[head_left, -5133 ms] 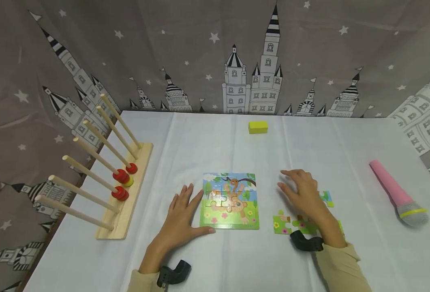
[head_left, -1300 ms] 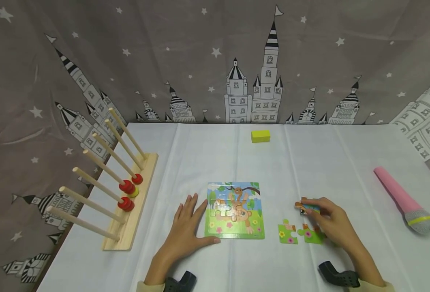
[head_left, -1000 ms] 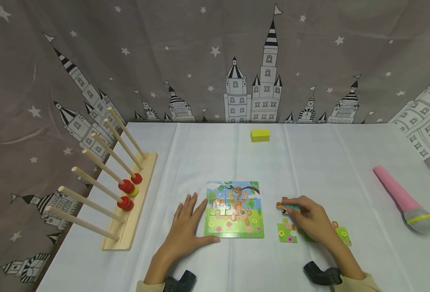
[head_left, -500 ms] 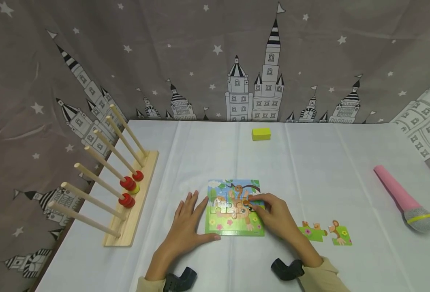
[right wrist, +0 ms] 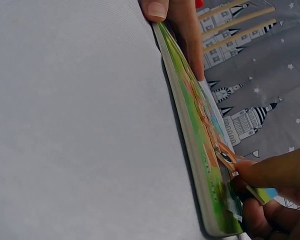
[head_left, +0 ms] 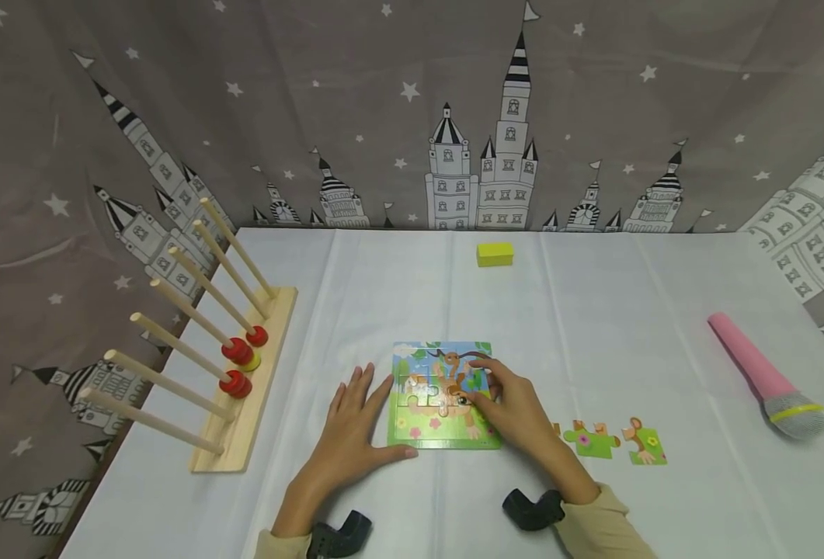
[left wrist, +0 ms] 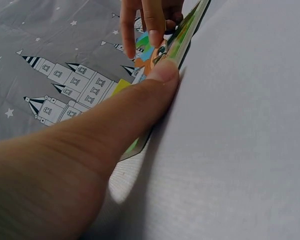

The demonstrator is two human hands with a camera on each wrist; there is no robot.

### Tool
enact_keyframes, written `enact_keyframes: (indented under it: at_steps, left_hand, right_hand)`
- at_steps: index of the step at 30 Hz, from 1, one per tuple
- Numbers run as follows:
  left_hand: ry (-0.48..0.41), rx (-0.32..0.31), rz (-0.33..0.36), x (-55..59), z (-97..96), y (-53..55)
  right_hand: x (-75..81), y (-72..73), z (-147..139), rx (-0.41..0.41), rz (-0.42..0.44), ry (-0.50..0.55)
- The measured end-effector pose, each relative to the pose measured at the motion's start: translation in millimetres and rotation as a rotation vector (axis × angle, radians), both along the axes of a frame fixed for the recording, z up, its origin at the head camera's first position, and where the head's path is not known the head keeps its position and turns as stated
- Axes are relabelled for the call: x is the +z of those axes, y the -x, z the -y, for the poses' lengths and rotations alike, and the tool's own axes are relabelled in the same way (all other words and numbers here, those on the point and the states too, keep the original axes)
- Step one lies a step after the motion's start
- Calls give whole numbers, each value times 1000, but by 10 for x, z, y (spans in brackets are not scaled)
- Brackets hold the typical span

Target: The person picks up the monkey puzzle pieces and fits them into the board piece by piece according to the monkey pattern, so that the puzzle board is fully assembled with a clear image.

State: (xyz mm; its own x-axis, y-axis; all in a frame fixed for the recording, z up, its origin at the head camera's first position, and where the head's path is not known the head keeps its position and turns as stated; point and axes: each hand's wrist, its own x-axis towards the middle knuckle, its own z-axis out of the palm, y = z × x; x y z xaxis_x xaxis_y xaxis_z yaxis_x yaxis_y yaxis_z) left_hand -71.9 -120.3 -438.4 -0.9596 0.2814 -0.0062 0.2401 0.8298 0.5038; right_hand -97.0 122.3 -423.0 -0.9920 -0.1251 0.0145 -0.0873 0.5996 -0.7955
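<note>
A grey backdrop [head_left: 366, 112] hung behind the desk [head_left: 356, 279], which had a white cover. The puzzle board [head_left: 446, 436] lay flat on the desk between both hands; all positions below refer to it.

The peg stand [head_left: 247, 415] stood well to the left of the board and the toy microphone [head_left: 764, 380] lay well to the right, apparently so that neither obstructed the hands.

The left hand [head_left: 352, 431] was spread wide at the board's left side. Its forefinger met the left edge and its thumb met the front edge near the corner, a placement that probably braced the board against sliding. The right hand [head_left: 512, 400] was narrowed over the board's right side, pinching a piece between thumb and fingers, presumably to leave part of the picture exposed for alignment.

The yellow block [head_left: 495, 255] lay behind the board, well apart from it, and seemed to have no part in the work. To the right of the board lay a flowered piece [head_left: 592, 442] and, beyond it, a corner piece [head_left: 645, 446], likely kept within the right hand's reach. A further piece was mostly hidden by the right wrist.

The held piece [right wrist: 227, 159] was tilted over the board; whether it touched the surface could not be told.
</note>
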Motion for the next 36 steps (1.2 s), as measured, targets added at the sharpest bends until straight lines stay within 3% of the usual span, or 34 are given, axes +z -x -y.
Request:
enact_keyframes:
  at_steps: [11, 25, 36]
  left_hand:
    - [-6, 2, -7, -5, 13, -13]
    - [-2, 4, -1, -12, -1, 4]
    - [0, 9, 0, 3, 0, -6]
  right_hand:
    - [-8, 9, 25, -17, -22, -126]
    - [-53, 10, -15, 25, -70, -129]
    - [-74, 3, -10, 9, -111, -141]
